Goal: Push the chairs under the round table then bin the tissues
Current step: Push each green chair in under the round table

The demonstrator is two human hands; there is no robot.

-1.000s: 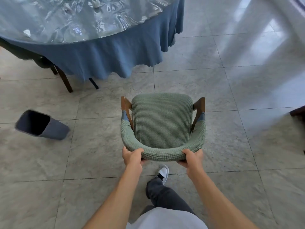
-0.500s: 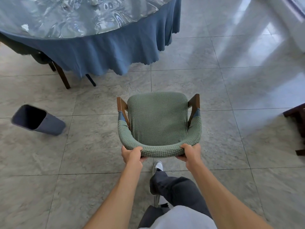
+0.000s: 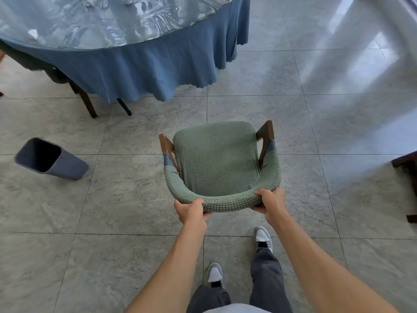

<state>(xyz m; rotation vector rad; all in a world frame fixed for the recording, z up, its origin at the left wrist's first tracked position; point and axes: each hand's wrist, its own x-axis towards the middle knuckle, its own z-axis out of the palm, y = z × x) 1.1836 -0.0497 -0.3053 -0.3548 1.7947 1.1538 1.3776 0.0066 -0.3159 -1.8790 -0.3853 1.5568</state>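
Chair point(image 3: 216, 159) turned slightly right | left hand point(image 3: 191, 211), right hand point(image 3: 270, 199) grip curled over backrest | arms outstretched

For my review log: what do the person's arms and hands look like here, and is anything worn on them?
Both forearms are bare to the lower frame edge: no sleeves in view. The left hand and right hand wear no gloves, and no rings, watch or bands show. Lower down: dark grey trousers, grey-and-white sneakers, and a white garment edge.
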